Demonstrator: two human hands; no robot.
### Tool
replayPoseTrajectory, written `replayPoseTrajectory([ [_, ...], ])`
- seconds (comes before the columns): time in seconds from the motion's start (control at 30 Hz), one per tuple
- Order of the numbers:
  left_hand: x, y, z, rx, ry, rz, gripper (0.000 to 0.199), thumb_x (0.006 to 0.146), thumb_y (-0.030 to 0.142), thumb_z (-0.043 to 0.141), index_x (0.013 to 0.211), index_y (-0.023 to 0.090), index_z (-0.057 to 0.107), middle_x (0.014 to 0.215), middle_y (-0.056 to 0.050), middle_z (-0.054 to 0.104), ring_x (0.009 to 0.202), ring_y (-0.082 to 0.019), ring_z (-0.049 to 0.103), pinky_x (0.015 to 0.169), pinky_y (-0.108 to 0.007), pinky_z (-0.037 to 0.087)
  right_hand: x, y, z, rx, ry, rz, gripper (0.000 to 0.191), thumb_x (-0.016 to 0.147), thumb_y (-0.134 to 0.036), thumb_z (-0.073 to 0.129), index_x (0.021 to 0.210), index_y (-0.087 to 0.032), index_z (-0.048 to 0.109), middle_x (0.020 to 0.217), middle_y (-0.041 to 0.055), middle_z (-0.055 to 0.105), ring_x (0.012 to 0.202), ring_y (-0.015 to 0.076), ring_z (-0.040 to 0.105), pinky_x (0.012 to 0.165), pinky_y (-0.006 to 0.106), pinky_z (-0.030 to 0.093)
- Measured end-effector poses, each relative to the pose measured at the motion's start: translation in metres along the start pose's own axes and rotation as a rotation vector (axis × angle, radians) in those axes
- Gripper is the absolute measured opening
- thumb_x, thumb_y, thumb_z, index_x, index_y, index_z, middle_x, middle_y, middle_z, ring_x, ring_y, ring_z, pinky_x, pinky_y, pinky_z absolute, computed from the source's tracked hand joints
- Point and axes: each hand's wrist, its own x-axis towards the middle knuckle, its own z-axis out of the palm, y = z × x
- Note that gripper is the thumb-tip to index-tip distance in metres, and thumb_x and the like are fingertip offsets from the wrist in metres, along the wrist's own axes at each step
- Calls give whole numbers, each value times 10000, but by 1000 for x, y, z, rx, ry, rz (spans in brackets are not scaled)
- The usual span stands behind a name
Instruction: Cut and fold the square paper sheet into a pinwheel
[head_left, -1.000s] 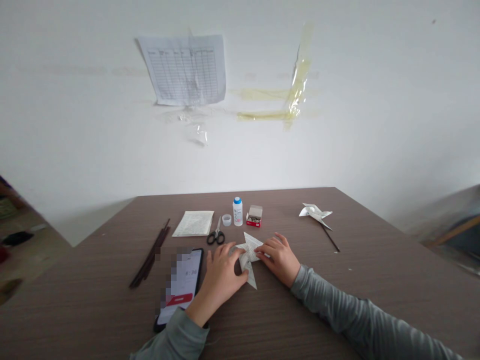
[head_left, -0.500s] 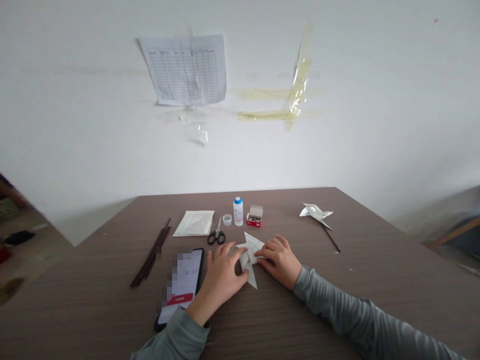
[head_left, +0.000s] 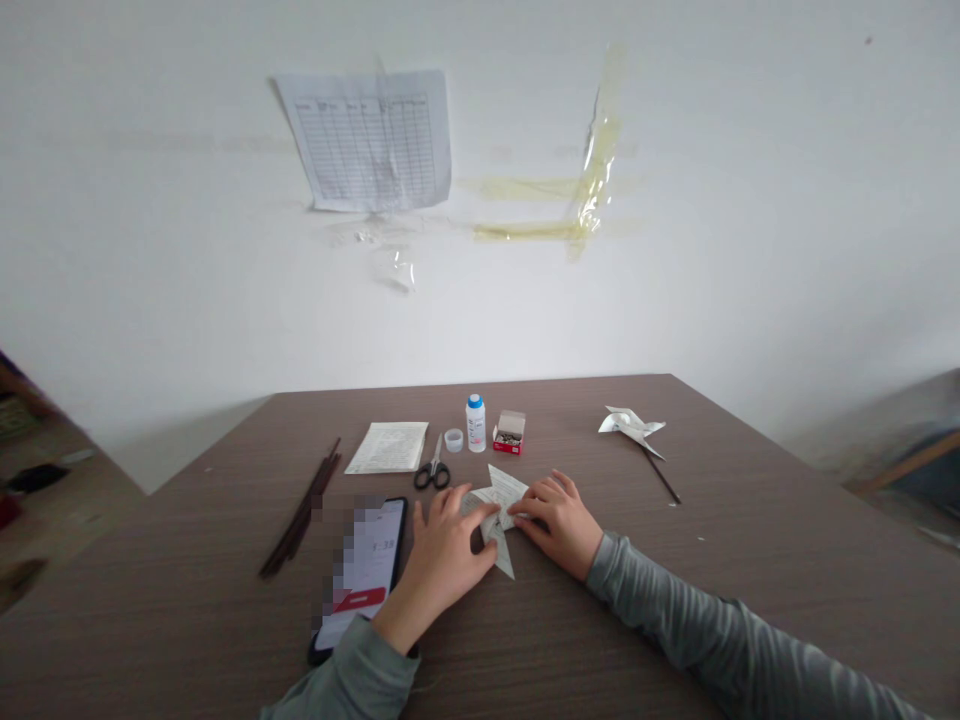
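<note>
A folded paper pinwheel (head_left: pixel 501 505) made of printed paper lies on the table between my hands. My left hand (head_left: pixel 448 545) is on its left side, thumb and index finger touching the folded blades near the centre. From the right, my right hand (head_left: pixel 559 520) pinches the edge of the paper with its thumb and fingertips. Just beyond my left hand are black-handled scissors (head_left: pixel 433 474). A finished-looking pinwheel (head_left: pixel 634 430) on a dark stick rests at the right.
On the brown table (head_left: pixel 750 560) are a phone (head_left: pixel 375 570), dark sticks (head_left: pixel 301 515), a stack of paper (head_left: pixel 388 447), a small clear cap (head_left: pixel 454 440), a blue-capped bottle (head_left: pixel 476 425) and a red box (head_left: pixel 510 435) of small metal pieces. A white wall stands behind.
The fingertips of my left hand have shifted slightly on the folded paper, and more of its left blade shows. My right hand has barely moved.
</note>
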Motion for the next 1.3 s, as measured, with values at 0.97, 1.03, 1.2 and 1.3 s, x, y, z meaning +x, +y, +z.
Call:
replayPoseTrajectory([
  [0.97, 2, 1, -3, 81, -48, -9, 607, 1111, 292, 819, 1692, 458, 884, 1983, -107, 659, 1890, -492, 522, 1527, -908, 388, -1, -1, 3, -9, -29, 17, 302, 1218, -298, 794, 1424, -374, 1001, 1320, 138, 957, 1344, 403, 880, 1473, 823, 515],
  [1.03, 2, 0, -1, 73, -27, -6, 591, 1102, 300, 831, 1667, 458, 898, 1970, -106, 672, 1879, -494, 533, 1524, -903, 398, 0, -2, 2, -20, -49, 23, 294, 1214, -304, 799, 1406, -383, 1007, 1336, 138, 947, 1360, 415, 874, 1474, 830, 507],
  [1.2, 2, -3, 3, 51, 13, -8, 617, 1064, 296, 877, 1664, 439, 902, 1985, -117, 656, 1874, -518, 543, 1541, -900, 380, 1, -5, 1, -40, -77, 37, 309, 1214, -284, 772, 1408, -384, 990, 1355, 124, 925, 1387, 397, 837, 1474, 825, 479],
  [1.3, 2, -3, 4, 54, 27, 2, 579, 1072, 284, 869, 1629, 433, 921, 1997, -115, 644, 1880, -507, 543, 1543, -906, 369, 0, -5, 1, -42, -80, 35, 314, 1216, -270, 754, 1412, -372, 977, 1361, 120, 920, 1391, 384, 827, 1472, 831, 471],
])
